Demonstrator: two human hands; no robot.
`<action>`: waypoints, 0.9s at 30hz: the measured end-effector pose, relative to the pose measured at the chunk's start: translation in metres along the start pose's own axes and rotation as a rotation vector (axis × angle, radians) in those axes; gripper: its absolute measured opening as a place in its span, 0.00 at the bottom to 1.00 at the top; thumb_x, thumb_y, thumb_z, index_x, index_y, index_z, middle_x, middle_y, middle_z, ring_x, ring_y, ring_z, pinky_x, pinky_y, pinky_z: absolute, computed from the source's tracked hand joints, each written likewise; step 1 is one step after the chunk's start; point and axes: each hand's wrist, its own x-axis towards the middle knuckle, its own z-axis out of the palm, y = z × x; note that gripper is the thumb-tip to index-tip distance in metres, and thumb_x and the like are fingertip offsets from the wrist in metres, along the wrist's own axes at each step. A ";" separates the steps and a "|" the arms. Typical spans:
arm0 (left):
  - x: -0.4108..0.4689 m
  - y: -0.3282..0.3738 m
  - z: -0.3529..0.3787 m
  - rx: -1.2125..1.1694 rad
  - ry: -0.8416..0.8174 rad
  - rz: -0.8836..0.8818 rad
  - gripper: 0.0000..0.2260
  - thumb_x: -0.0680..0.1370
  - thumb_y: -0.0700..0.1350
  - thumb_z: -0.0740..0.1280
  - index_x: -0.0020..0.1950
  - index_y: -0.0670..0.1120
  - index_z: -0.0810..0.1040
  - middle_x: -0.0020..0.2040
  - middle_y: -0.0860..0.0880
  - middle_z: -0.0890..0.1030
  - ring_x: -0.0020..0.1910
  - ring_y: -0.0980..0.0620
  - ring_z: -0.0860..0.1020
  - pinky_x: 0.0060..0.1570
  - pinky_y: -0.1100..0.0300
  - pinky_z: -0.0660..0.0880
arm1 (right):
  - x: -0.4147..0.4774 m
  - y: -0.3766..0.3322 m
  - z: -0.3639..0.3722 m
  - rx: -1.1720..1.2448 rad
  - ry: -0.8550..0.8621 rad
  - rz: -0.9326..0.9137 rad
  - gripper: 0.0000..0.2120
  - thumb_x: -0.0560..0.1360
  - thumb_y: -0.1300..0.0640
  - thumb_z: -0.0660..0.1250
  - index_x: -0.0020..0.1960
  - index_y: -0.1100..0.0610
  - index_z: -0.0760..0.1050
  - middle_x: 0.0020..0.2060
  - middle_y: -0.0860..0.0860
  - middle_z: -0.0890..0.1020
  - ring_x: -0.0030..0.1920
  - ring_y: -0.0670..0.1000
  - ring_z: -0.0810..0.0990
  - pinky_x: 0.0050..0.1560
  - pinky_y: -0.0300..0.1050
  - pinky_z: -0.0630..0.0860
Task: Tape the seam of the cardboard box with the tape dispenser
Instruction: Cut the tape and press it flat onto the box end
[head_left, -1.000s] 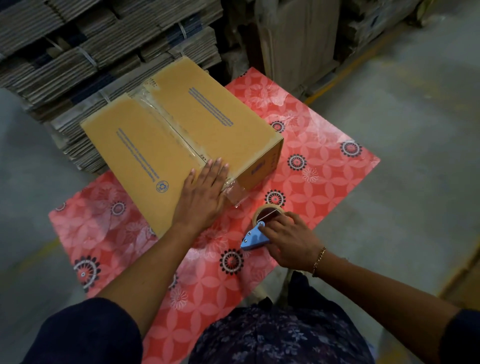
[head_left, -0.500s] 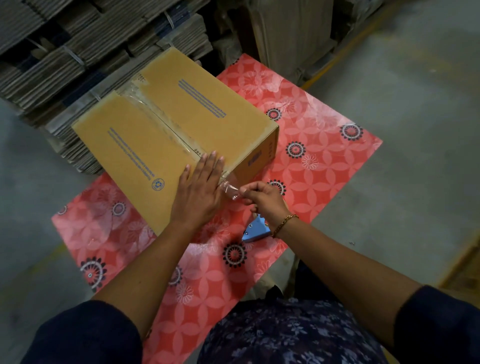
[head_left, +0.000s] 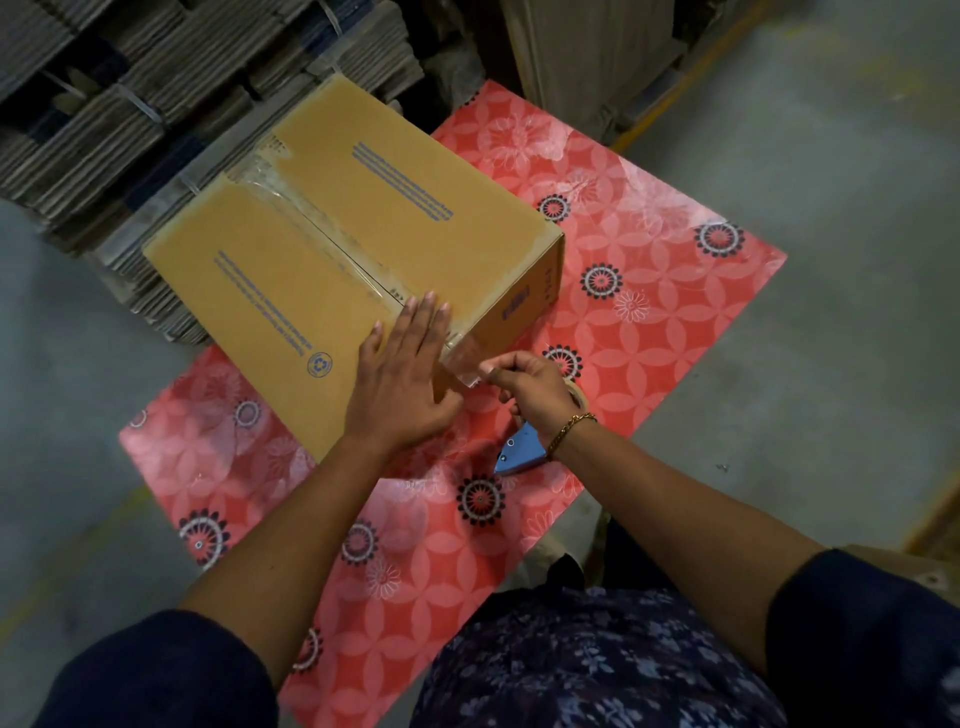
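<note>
A closed brown cardboard box (head_left: 415, 228) lies on a red flowered table (head_left: 649, 291). Clear tape (head_left: 322, 228) runs along its middle seam and overhangs the near edge as a loose tape end (head_left: 462, 361). My left hand (head_left: 402, 384) presses flat, fingers spread, on the box top at the near end of the seam. My right hand (head_left: 530, 382) pinches that loose tape end beside the box's near corner. The blue tape dispenser (head_left: 519, 457) lies on the table under my right wrist, its roll mostly hidden by the hand.
Bundles of flattened cardboard (head_left: 130, 104) are stacked behind and to the left of the table. More cardboard sheets (head_left: 587, 57) stand at the back. Grey concrete floor (head_left: 831, 156) with a yellow line lies to the right.
My right hand let go of the dispenser, moved up to the box's near edge and took hold of the loose tape end. My left hand stayed pressed on the box.
</note>
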 end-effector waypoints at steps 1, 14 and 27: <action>-0.001 0.000 0.000 -0.008 -0.003 -0.002 0.41 0.74 0.59 0.61 0.83 0.51 0.49 0.84 0.51 0.49 0.83 0.53 0.48 0.78 0.42 0.52 | 0.000 -0.001 0.001 0.004 -0.003 -0.006 0.08 0.75 0.63 0.71 0.38 0.54 0.79 0.21 0.42 0.78 0.23 0.40 0.70 0.23 0.33 0.66; 0.003 0.003 0.009 0.070 0.089 -0.035 0.26 0.85 0.55 0.53 0.82 0.50 0.56 0.83 0.50 0.57 0.82 0.51 0.55 0.76 0.43 0.57 | 0.017 -0.001 0.016 0.075 -0.002 -0.002 0.10 0.76 0.66 0.69 0.38 0.58 0.75 0.32 0.55 0.78 0.19 0.37 0.72 0.21 0.30 0.66; 0.000 0.003 0.004 0.084 0.033 -0.020 0.34 0.80 0.54 0.60 0.83 0.49 0.51 0.84 0.50 0.52 0.83 0.51 0.52 0.77 0.42 0.55 | 0.006 -0.019 -0.011 -0.654 0.346 -0.820 0.12 0.74 0.50 0.70 0.53 0.56 0.77 0.49 0.53 0.79 0.51 0.55 0.78 0.52 0.51 0.76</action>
